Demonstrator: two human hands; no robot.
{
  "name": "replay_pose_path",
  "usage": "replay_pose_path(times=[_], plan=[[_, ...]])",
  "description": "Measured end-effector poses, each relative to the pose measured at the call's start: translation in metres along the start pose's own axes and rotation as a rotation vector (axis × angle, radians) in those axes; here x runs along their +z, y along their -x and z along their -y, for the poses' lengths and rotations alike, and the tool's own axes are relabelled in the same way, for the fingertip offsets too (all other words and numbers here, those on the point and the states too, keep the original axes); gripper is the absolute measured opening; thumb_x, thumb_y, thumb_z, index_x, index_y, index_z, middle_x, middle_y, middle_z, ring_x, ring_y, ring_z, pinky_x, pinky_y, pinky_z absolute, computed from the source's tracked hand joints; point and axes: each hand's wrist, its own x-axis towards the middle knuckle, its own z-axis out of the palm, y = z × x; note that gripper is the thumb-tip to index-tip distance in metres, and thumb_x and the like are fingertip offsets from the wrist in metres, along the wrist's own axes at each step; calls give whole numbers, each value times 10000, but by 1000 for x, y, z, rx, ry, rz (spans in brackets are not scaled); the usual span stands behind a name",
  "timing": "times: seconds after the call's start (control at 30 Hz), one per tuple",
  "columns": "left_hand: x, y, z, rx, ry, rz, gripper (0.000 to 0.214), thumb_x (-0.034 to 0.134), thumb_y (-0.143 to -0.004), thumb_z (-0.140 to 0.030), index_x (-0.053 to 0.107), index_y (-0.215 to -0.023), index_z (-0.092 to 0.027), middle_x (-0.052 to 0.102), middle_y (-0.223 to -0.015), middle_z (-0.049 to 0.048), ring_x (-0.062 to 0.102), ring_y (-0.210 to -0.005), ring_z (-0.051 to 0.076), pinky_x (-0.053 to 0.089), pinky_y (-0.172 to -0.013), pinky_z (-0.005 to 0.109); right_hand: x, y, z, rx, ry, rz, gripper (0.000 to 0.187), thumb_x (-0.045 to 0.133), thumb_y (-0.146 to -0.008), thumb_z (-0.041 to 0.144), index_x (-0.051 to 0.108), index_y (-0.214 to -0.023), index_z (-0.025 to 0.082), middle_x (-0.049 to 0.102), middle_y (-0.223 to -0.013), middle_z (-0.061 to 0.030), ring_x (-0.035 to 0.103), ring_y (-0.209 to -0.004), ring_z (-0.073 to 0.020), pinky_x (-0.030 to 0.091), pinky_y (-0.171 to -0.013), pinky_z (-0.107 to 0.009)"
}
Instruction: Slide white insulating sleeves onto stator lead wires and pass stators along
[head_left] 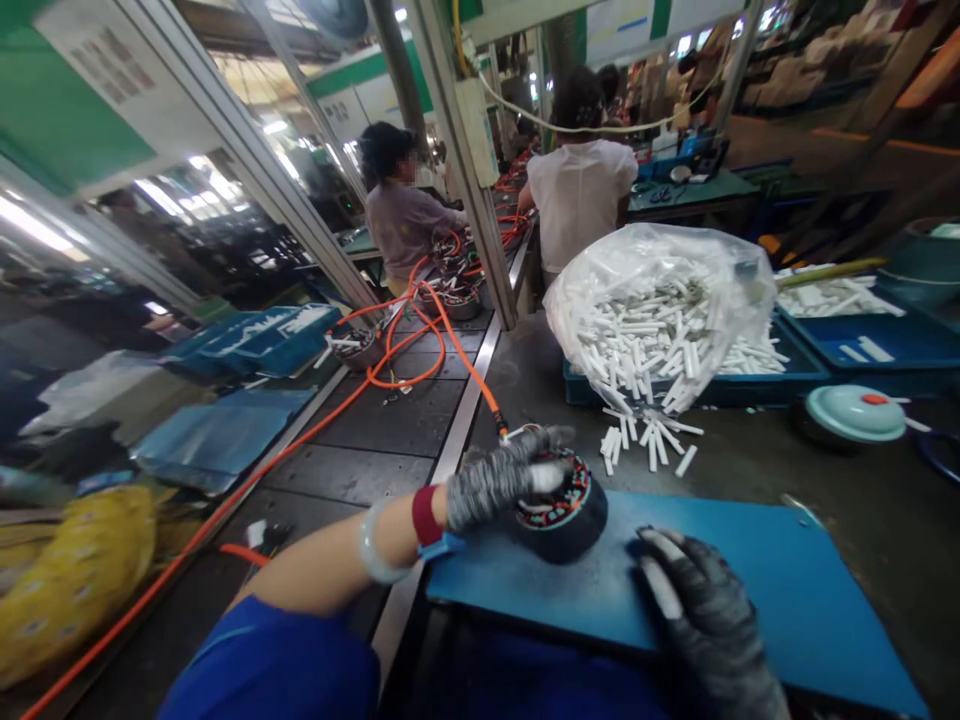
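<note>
My left hand (499,482), in a grey striped glove with pale fingertips, lies across the top of a round motor stator (562,525) and grips it. The stator has a dark outer wall and a ring of red and dark windings, partly covered by my fingers. An orange cable (480,385) runs to it from behind. Beneath it lies a blue mat (757,540). To the right, my right hand (694,600), gloved likewise, hovers over or rests on the mat, fingers a little apart and nothing visible in them.
A clear plastic bag (712,255) of short white tubes leans over a blue tray (814,385), several tubes spilled before it. Right of it stands a lidded light-blue bowl (855,413). On the left runs a conveyor (360,470) with cables. Two co-workers (581,190) sit ahead beside a metal post (469,170).
</note>
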Motion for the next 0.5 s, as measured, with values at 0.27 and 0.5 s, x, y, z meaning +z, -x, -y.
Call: replay_pose_path(times=[0.27,0.5], plan=[[-120,-77,29,127,-1430,-127,653,495,-864,-31,556,-1483,-228,442,-1629,102,322,-1555,290,154,-1289,580,43,-60,54,-133,23,-17,531,632,-951,386,555,-1427,164,570,-1441,-225,572,-1316,-378,577,-989,-574],[-93,-86,59,18,-1512,-73,323,530,-1033,-324,708,-1212,-123,766,-1017,95,724,-922,211,570,-902,408,56,-59,52,-146,8,84,594,732,-876,392,595,-1389,126,687,-1287,-207,603,-1271,-370,532,-1063,-574]])
